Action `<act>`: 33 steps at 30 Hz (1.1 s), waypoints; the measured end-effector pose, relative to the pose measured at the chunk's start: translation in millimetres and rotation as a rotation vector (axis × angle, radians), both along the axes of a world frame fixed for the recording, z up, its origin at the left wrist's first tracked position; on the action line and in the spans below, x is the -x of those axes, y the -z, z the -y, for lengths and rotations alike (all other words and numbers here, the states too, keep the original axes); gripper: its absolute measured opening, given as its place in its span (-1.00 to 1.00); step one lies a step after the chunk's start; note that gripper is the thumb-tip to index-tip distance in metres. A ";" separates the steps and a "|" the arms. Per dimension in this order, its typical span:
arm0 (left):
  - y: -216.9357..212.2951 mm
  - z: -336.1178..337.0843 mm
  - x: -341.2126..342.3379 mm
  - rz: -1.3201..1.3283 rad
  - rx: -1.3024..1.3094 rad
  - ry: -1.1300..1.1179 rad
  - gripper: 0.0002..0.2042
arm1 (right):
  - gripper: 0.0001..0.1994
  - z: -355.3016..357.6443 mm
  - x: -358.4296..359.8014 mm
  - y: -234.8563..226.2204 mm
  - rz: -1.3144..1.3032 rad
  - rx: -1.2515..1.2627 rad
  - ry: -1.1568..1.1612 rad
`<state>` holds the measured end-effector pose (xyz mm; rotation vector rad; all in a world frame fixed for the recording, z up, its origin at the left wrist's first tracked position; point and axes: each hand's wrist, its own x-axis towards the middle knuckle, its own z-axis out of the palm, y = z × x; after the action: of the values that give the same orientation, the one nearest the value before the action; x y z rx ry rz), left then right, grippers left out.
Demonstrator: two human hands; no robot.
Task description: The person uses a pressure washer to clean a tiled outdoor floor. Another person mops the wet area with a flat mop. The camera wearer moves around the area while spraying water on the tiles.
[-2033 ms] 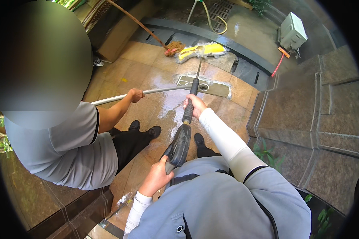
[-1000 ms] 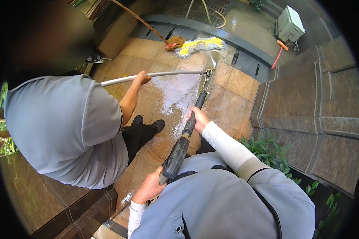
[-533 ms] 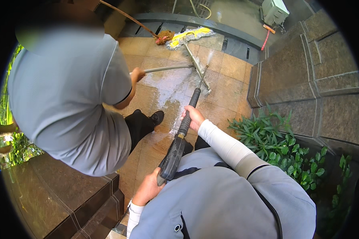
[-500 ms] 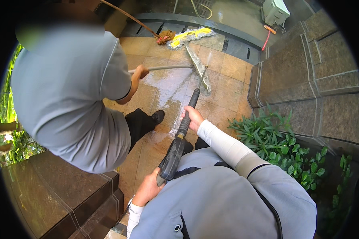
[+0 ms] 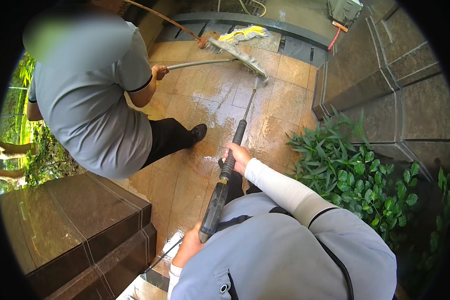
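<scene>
Spray gun (image 5: pixel 214 209): black, long-bodied, of plastic appearance; held slantwise in front of the grey-shirted torso, above the tiled floor (image 5: pixel 182 190). The ribbed black foregrip (image 5: pixel 240 131) is encircled by the right hand (image 5: pixel 240 158), its fingers curled closed around the shaft. The rear end is clasped by the left hand (image 5: pixel 189 245), its fingers partly hidden by the gun. From the foregrip a slender metal lance (image 5: pixel 250 105) is extended; at its tip a pale spray is seen, near one end of a long, flat, fringed mop head (image 5: pixel 241 57).

Pole (image 5: pixel 200 64): pale, smooth, joined to that mop head; gripped by a co-worker's hand (image 5: pixel 160 72).

Floor tiles: tan, straight-edged, glossy with water.

Beyond the mop head: a yellow-and-grey mop cover (image 5: pixel 245 33), shaggy at the edges; a brown string mop (image 5: pixel 210 36), with a slim reddish-brown handle.

To the right: green leafy plants (image 5: pixel 330 165), set below brown stone cladding (image 5: pixel 355 95).
</scene>
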<state>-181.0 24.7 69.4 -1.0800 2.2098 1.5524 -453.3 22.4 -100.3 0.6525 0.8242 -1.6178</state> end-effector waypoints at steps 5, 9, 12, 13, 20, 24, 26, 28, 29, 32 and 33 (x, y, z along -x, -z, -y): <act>-8.3 -34.5 -12.5 -0.042 0.002 -0.032 -0.61 | -0.90 -27.3 -10.0 -14.8 -0.007 0.003 0.001; -11.0 -48.1 -22.3 -0.040 -0.043 -0.064 -0.61 | -0.89 -38.6 -16.2 -30.4 -0.059 0.042 0.000; -9.0 -55.3 -27.6 -0.094 -0.058 -0.086 -0.61 | -0.89 -42.1 -14.5 -39.1 -0.118 0.061 -0.007; -8.9 -58.1 -28.0 -0.100 -0.065 -0.105 -0.62 | -0.89 -40.7 -14.2 -41.1 -0.135 0.065 -0.004; -14.9 -58.3 -28.9 -0.077 0.083 -0.075 -0.70 | -0.89 -17.0 -19.5 -40.4 -0.180 0.128 -0.032; -23.7 -47.4 -16.9 -0.065 0.155 0.001 -0.72 | -0.89 -13.3 -12.0 -33.9 -0.219 0.114 -0.069; -26.8 -39.4 -5.3 -0.103 0.155 0.029 -0.71 | -0.89 -12.0 0.0 -31.6 -0.233 0.099 -0.031; -29.3 -33.6 8.9 -0.135 0.147 0.051 -0.70 | -0.89 -13.4 15.4 -30.2 -0.214 0.078 0.014; -30.7 -30.4 16.7 -0.151 0.145 0.064 -0.69 | -0.89 -15.0 23.2 -30.3 -0.220 0.070 0.022; -34.9 -21.2 39.8 -0.149 0.140 0.103 -0.69 | -0.87 -15.7 44.7 -30.9 -0.219 0.043 0.051; -36.1 -18.5 47.4 -0.143 0.132 0.110 -0.68 | -0.86 -15.3 52.7 -31.5 -0.218 0.055 0.056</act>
<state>-228.4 43.2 105.5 -0.8895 2.4523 1.4991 -505.9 37.7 -68.8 0.4690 0.9229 -1.7782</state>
